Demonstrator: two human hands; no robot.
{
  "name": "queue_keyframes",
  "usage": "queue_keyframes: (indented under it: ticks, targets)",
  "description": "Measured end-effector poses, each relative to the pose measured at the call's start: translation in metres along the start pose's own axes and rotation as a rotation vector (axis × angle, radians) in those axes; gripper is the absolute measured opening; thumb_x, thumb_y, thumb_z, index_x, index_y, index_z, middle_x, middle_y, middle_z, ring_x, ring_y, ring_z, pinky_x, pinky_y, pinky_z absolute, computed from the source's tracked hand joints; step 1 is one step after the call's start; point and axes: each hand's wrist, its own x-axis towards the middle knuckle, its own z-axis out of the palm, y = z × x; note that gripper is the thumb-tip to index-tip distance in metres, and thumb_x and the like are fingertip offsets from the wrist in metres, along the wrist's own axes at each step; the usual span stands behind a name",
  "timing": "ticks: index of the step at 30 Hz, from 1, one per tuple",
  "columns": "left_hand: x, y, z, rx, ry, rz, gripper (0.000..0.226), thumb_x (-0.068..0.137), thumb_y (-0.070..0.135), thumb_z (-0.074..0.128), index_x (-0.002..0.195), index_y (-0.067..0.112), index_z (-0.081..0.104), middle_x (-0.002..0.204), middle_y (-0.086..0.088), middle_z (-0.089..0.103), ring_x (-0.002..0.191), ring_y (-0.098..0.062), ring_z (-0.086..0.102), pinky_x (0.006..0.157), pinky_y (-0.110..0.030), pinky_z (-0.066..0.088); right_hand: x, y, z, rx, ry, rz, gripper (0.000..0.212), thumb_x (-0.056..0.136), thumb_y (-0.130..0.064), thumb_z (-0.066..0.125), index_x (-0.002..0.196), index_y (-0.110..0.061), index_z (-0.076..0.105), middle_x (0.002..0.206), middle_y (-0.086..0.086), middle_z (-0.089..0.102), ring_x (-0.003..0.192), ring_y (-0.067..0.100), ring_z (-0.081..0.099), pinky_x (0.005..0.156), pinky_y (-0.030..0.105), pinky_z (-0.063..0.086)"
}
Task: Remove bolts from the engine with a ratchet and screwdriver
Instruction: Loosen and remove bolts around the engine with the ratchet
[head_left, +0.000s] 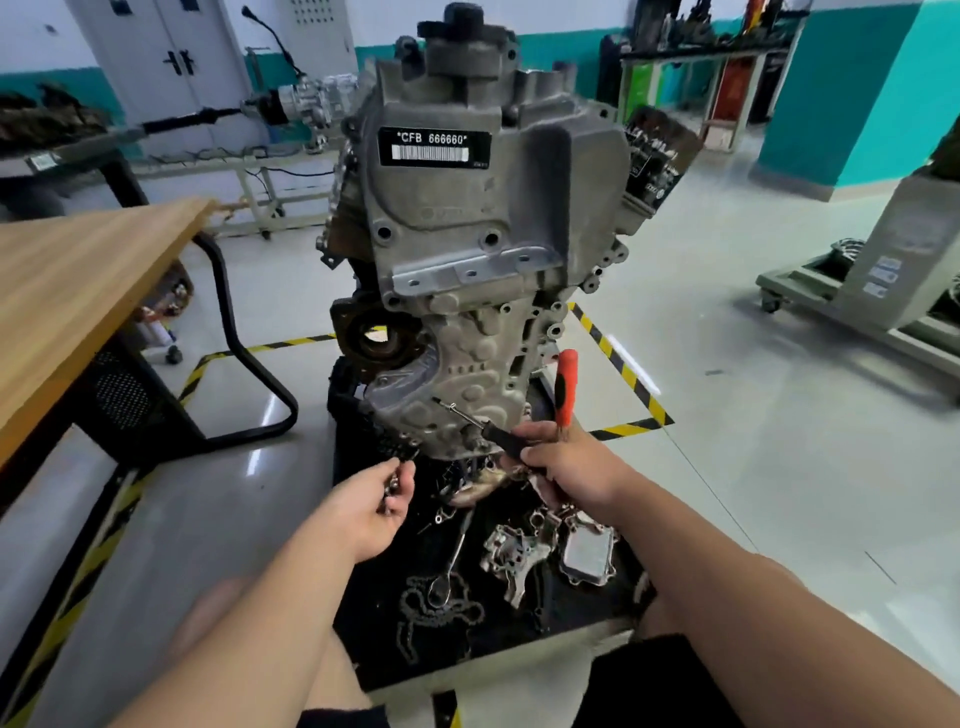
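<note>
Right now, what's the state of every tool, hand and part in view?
Engine: upright on tray, lower cover on.
Screwdriver: gripped by right hand, tip toward lower cover.
Orange tool: same hand, handle pointing up.
Left hand: pinches small bolts.
Ratchet: flat on tray, untouched.
Chain: loose, heaped on tray.

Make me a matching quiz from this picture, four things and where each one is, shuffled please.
1. orange-handled tool
2. small metal pieces
3. barcode label
4. chain

A. on the upper cover of the engine
B. pinched in the left hand
C. lying on the black tray
D. gripped in the right hand

Pairs: 1-D, 2-B, 3-A, 4-C.
</note>
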Motion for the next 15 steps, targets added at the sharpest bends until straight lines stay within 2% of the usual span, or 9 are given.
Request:
queue_keyframes:
  ticks: [2,4,7,10,15]
  targets:
    - [0.003,-0.010,0.015,0.085,0.011,-0.038,0.023,0.103,0.023,0.046,0.089,0.007,0.055,0.049,0.005,0.054,0.031,-0.001,0.045,0.025,-0.013,0.020,0.004,0.010,-0.011,0.029,-0.028,0.022,0.028,0.094,-0.002,0.048,0.118,-0.013,0.056,0.100,0.013,0.073,0.038,0.018,0.039,0.041,0.023,0.034]
    - [0.006,-0.016,0.032,0.159,0.028,-0.052,0.028,0.102,0.028,0.046,0.083,0.010,0.056,0.043,0.008,0.046,0.028,-0.001,0.036,0.024,-0.014,0.017,0.006,0.019,-0.018,0.071,-0.039,0.051,0.029,0.095,-0.002,0.047,0.122,-0.009,0.054,0.098,0.013,0.074,0.035,0.019,0.037,0.040,0.022,0.031]
    - [0.012,-0.022,0.051,0.222,0.040,-0.063,0.032,0.102,0.031,0.044,0.075,0.015,0.052,0.041,0.009,0.038,0.028,-0.004,0.030,0.026,-0.012,0.014,0.006,0.024,-0.022,0.117,-0.031,0.074,0.029,0.096,-0.005,0.047,0.123,-0.010,0.054,0.101,0.020,0.072,0.034,0.019,0.038,0.043,0.026,0.026]
    - [0.019,-0.023,0.063,0.215,0.031,-0.072,0.033,0.100,0.028,0.037,0.071,0.016,0.050,0.043,0.007,0.036,0.029,-0.006,0.028,0.029,-0.011,0.015,0.003,0.018,-0.023,0.153,-0.080,0.032,0.026,0.095,-0.006,0.047,0.119,-0.014,0.054,0.096,0.008,0.075,0.035,0.019,0.039,0.043,0.027,0.028]
    - [0.028,-0.022,0.063,0.075,-0.004,-0.099,0.026,0.095,0.018,0.033,0.079,0.011,0.052,0.048,0.004,0.038,0.031,-0.008,0.032,0.028,-0.013,0.018,-0.004,0.017,-0.029,0.191,-0.085,0.025,0.026,0.095,-0.006,0.047,0.119,-0.014,0.056,0.097,0.008,0.075,0.037,0.017,0.039,0.043,0.025,0.032]
